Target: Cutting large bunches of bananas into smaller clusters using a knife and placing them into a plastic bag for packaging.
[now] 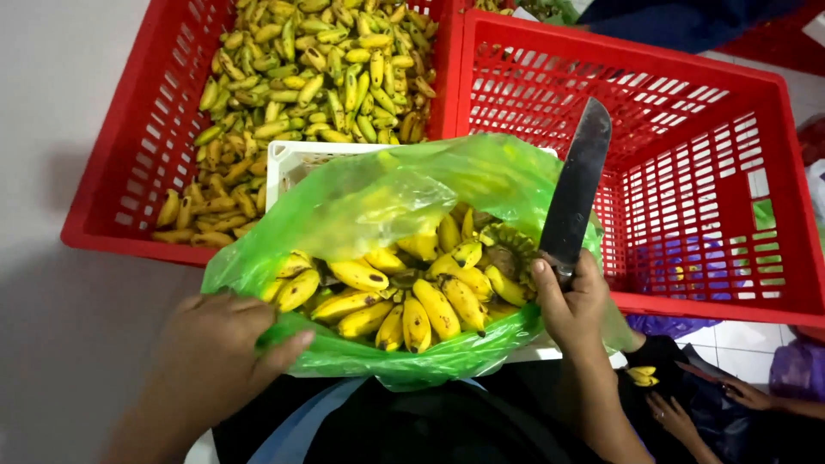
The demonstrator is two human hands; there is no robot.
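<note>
A green plastic bag [387, 193] full of small yellow bananas [412, 296] lies open in front of me, resting on a white tray [288, 163]. My left hand [228, 339] grips the bag's near left edge. My right hand [571, 301] holds the bag's right edge together with the handle of a large dark knife [574, 185], whose blade points up and away over the crates.
A red crate [129, 163] at the back left holds several loose small bananas. A second red crate [730, 172] at the right is nearly empty. Another person's hand [675, 412] with a few bananas is at the lower right, beside purple bags.
</note>
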